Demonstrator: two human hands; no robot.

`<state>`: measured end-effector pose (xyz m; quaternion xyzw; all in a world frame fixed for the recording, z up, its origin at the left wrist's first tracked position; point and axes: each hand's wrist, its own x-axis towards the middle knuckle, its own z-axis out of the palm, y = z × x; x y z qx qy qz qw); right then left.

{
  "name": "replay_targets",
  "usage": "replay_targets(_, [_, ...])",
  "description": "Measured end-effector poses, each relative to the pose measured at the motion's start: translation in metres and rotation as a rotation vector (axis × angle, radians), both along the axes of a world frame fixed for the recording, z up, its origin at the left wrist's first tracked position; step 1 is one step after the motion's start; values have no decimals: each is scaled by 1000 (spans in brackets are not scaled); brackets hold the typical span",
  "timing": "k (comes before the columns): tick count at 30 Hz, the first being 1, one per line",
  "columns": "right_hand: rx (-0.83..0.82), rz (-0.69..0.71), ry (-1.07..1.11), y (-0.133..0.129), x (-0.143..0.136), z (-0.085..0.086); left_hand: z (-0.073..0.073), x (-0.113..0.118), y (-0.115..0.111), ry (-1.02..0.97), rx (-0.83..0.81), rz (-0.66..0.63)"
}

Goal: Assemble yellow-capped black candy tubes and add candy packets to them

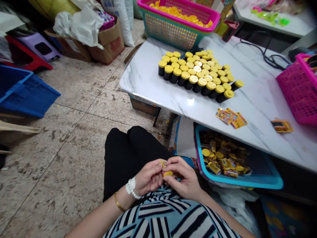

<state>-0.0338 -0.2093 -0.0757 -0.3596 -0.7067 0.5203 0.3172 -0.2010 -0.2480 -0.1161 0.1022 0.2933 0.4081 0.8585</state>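
Above my lap, my left hand (150,177) and my right hand (182,177) meet, fingers closed around one small yellow-capped container (168,173) with a colourful wrapper. The fingers hide most of its body. On the marble-patterned table (148,72) several black containers with yellow lids (193,79) stand packed in rows, a couple tilted at the right end. Nearer the table's edge lie a few colourful labels (231,118), with a small stack of labels (281,126) farther right. Below the edge, a blue basket (262,182) holds several wrapped containers with yellow caps (223,158).
A pink and teal basket (170,31) of yellow pieces is at the table's far edge. At right are a magenta basket (298,94) and a black cable (268,54). A blue crate (27,91), stools (39,46) and cardboard boxes (106,44) stand on the floor at left.
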Motion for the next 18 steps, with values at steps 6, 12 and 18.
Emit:
replay_targets(6, [647,-535,-698,42,80,3,-9,-48,28,448,-31,128])
replay_targets(12, [824,-494,-1111,78,94,-15,-58,-136,80,922,60,355])
replay_targets(18, [3,-267,-774,120,-32,-80,-105,-185,100,1328,125,416])
